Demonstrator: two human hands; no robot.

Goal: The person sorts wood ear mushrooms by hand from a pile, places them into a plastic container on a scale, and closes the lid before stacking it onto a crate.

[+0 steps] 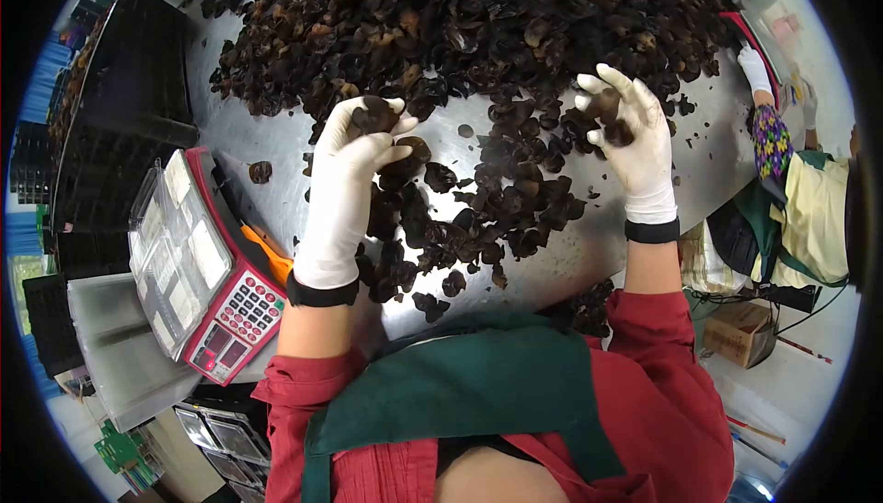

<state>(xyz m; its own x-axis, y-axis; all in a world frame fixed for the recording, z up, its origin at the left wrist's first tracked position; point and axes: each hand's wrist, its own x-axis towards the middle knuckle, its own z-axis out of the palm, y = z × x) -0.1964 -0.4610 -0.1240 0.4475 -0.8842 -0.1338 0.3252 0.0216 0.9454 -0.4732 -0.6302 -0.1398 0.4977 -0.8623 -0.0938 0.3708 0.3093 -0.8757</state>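
Note:
My left hand (359, 149), in a white glove, pinches a dark brown, curled piece (375, 117) between thumb and fingers, with another dark piece just below the fingertips. To the right, my gloved right hand (630, 126) has its fingers curled round dark pieces (609, 108). Both hands are raised over the metal table (561, 273). Between them, loose dark pieces (515, 172) lie scattered on the metal. A large heap of the same pieces (460, 25) spreads behind the hands.
A red scale (241, 314) with a keypad stands at the left, beside stacked black trays (120, 108) and a clear plastic bin (124, 347). At the right edge a co-worker's gloved hand (754, 71) reaches to the table. A cardboard box (739, 333) sits lower right.

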